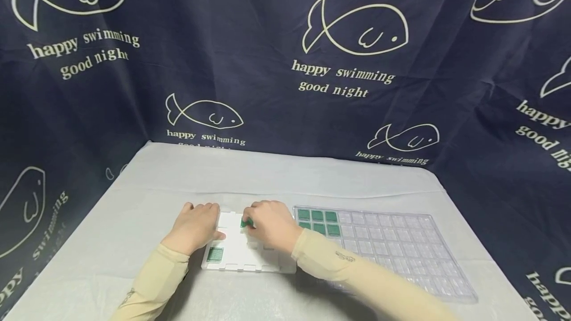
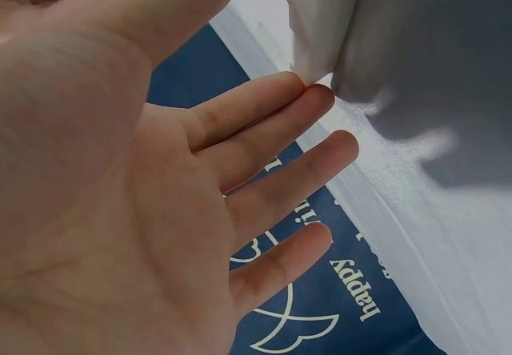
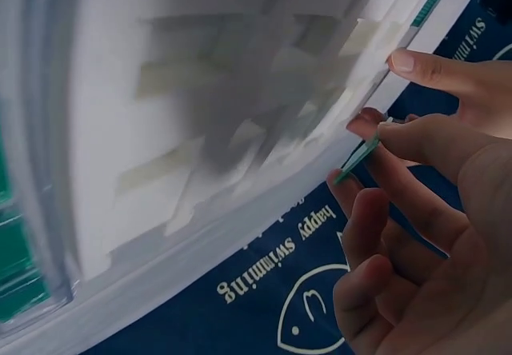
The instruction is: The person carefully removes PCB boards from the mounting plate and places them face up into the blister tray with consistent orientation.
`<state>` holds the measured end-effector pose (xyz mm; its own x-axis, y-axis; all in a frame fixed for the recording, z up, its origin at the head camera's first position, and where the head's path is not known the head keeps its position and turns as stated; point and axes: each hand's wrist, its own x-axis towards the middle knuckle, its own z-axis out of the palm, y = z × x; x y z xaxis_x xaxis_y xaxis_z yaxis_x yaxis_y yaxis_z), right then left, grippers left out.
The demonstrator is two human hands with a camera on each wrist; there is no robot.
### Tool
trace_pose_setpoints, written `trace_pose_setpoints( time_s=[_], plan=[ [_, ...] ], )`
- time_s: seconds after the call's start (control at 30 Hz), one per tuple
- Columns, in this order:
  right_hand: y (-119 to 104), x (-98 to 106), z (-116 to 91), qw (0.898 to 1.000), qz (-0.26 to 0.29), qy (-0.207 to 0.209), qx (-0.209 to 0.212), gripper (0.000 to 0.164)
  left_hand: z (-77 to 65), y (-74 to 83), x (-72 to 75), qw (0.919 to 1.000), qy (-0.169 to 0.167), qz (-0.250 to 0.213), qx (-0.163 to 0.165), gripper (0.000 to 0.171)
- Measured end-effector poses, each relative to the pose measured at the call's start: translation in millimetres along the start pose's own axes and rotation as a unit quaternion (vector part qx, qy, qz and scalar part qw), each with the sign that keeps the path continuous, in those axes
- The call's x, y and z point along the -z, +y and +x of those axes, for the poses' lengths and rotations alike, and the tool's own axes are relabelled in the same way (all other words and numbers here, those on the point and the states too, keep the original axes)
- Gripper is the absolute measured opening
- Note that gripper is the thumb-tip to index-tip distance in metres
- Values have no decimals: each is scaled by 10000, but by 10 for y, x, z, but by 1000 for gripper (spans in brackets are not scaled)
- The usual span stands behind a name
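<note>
A small green circuit board [image 1: 246, 222] is pinched between the thumb and fingers of my right hand [image 1: 271, 224], over the far part of a white tray [image 1: 236, 252]. In the right wrist view the board [image 3: 358, 160] appears edge-on at the fingertips. My left hand [image 1: 194, 226] rests at the tray's left edge, thumb on top. In the left wrist view its fingers [image 2: 280, 167] are straight, with fingertips right at the white edge. Another green board [image 1: 215, 254] lies in the tray's near left corner. My right hand hides part of the tray.
To the right lies a clear compartment tray [image 1: 392, 246], with several green boards [image 1: 317, 215] in its far left cells. My right forearm [image 1: 348, 266] crosses over its near left part. A white cloth [image 1: 111, 241] covers the table, and a dark fish-print curtain [image 1: 267, 58] surrounds it.
</note>
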<state>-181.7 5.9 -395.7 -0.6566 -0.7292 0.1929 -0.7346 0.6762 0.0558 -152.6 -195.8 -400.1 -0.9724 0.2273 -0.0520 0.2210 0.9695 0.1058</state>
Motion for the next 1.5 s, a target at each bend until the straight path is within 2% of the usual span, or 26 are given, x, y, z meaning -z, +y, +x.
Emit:
trace_pose_setpoints(
  time_s=[0.2,0.67,1.0,1.23,1.5],
  plan=[
    [85,70,-167,9998,161,10,-151,7,-14,0,2,10000,62,35,-34,55],
    [327,116,-521,9978,277,426,-432,10,9,18,-20,9996,191,136,-130,58],
    [512,167,-790,9943,416,357,-909,11,-10,29,-20,9990,351,165,-205,56],
    [666,133,-966,9936,667,324,-855,14,-14,19,-26,9989,390,196,-180,57],
    [815,121,-1278,9881,725,43,-1359,16,-16,34,-13,9989,350,235,-198,58]
  ],
)
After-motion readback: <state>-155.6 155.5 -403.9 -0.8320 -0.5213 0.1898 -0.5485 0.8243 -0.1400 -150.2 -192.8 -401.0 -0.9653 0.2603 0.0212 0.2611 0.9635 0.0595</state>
